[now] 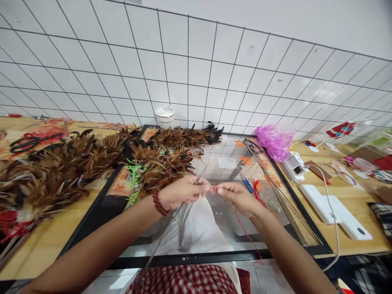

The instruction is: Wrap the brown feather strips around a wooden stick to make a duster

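Nearest: one red-and-white checked cloth (183, 279), below the front bar of the black-framed glass panel (171, 261).

Item, thin rod (159, 240): grey, blurred, slanting up toward the left hand; whether it was gripped could not be told.

Item, red cord (240, 223): its middle between the fingertips above the glass, one tail hanging below the right hand.

Item, hands, a pair: left hand (183, 191), with beaded bracelet (159, 203), and right hand (237, 198), brought together fingertip to fingertip, both pinched on the cord. Handling note, by judgement: the work wanted short, close pinches, even tension from both sides, and the tail kept free of snags.

Beyond: feathered strands (165, 173), left, best kept clear of the cord; one blue tool (247, 184) and a red cord bundle (259, 194), right.

Farthest: eyeglasses (253, 145); white container (165, 116), against the grid-lined wall (202, 73).
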The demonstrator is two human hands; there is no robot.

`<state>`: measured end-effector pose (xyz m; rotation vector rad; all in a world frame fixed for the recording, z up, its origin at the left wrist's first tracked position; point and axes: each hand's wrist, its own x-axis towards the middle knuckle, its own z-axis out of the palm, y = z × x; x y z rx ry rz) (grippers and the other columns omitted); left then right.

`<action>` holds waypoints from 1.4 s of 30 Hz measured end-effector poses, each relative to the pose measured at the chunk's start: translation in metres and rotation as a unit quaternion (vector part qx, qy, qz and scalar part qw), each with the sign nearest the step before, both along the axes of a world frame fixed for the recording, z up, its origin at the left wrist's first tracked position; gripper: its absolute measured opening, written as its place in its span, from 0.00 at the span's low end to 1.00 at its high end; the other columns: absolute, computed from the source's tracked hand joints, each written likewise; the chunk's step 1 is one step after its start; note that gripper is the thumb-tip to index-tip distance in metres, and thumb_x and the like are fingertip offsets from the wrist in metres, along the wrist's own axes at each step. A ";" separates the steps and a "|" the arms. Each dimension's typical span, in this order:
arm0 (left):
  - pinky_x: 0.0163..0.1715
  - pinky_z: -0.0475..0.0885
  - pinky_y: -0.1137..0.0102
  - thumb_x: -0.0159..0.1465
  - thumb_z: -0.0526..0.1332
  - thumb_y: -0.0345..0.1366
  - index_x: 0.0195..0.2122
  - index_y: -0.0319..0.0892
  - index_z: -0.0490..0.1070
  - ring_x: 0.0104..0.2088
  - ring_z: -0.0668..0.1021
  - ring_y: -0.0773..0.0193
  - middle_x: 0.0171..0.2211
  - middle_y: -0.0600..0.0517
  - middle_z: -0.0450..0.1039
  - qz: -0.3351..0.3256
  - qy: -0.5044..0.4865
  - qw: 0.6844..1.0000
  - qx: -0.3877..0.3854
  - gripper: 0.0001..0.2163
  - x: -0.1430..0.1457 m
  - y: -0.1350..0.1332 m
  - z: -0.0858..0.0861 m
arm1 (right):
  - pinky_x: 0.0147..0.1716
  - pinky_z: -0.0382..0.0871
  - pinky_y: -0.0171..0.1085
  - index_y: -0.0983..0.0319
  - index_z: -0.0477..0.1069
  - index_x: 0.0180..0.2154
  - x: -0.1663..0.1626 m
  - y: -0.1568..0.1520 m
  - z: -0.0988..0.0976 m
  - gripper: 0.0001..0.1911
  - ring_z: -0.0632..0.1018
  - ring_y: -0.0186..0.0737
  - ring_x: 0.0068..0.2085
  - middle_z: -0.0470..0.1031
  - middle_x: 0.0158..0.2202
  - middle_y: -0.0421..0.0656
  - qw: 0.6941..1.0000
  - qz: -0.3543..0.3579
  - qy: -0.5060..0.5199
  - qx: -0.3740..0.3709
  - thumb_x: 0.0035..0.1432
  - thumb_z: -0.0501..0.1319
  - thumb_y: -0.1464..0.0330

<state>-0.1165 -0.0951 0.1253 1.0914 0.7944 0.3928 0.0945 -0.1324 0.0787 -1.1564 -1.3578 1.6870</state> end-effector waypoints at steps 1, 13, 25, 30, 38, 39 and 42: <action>0.12 0.46 0.79 0.56 0.67 0.43 0.35 0.37 0.70 0.15 0.58 0.80 0.29 0.54 0.68 0.037 -0.025 0.999 0.020 0.14 -0.009 0.003 0.014 | 0.16 0.40 0.30 0.64 0.73 0.33 0.006 0.006 -0.003 0.21 0.50 0.25 0.17 0.51 0.16 0.31 0.999 -0.037 0.002 -0.004 0.52 0.64 0.51; 0.11 0.47 0.80 0.72 0.42 0.32 0.36 0.41 0.69 0.13 0.54 0.76 0.14 0.60 0.54 0.409 -0.444 0.796 0.044 0.16 -0.099 0.063 0.096 | 0.15 0.36 0.28 0.63 0.68 0.35 0.062 0.043 -0.014 0.21 0.45 0.23 0.18 0.45 0.18 0.28 0.973 -0.225 0.057 0.005 0.48 0.68 0.54; 0.22 0.64 0.78 0.66 0.50 0.24 0.30 0.39 0.64 0.19 0.67 0.74 0.20 0.56 0.63 0.517 -0.309 0.788 -0.128 0.09 0.046 0.042 -0.063 | 0.16 0.38 0.31 0.63 0.68 0.29 -0.014 0.049 -0.013 0.24 0.50 0.24 0.17 0.58 0.19 0.32 0.991 -0.102 -0.078 -0.027 0.44 0.67 0.49; 0.30 0.69 0.74 0.61 0.57 0.25 0.31 0.37 0.68 0.24 0.72 0.72 0.24 0.53 0.68 0.437 -0.262 0.859 -0.047 0.03 0.043 0.047 -0.051 | 0.17 0.39 0.31 0.63 0.69 0.27 -0.039 0.041 -0.024 0.21 0.50 0.24 0.17 0.58 0.17 0.32 0.997 0.004 -0.074 -0.002 0.45 0.68 0.52; 0.44 0.69 0.63 0.60 0.59 0.36 0.39 0.40 0.78 0.37 0.77 0.57 0.36 0.46 0.78 0.473 0.433 0.662 0.388 0.11 -0.149 0.026 -0.040 | 0.16 0.39 0.31 0.63 0.67 0.25 -0.017 0.051 -0.041 0.23 0.50 0.24 0.17 0.56 0.16 0.31 0.994 -0.104 -0.025 -0.030 0.42 0.69 0.51; 0.42 0.69 0.63 0.59 0.58 0.36 0.36 0.39 0.78 0.37 0.77 0.54 0.34 0.45 0.78 0.452 0.522 0.633 0.350 0.11 -0.170 0.029 -0.044 | 0.16 0.39 0.30 0.63 0.67 0.25 -0.015 0.053 -0.045 0.23 0.50 0.24 0.17 0.56 0.16 0.31 0.994 -0.103 -0.019 -0.038 0.42 0.69 0.51; 0.39 0.69 0.63 0.59 0.59 0.42 0.34 0.40 0.79 0.39 0.78 0.50 0.32 0.43 0.78 0.337 0.628 0.639 0.290 0.13 -0.198 0.042 -0.060 | 0.16 0.38 0.30 0.63 0.66 0.25 -0.011 0.057 -0.057 0.24 0.49 0.24 0.17 0.53 0.15 0.30 0.993 -0.109 -0.011 -0.049 0.42 0.69 0.50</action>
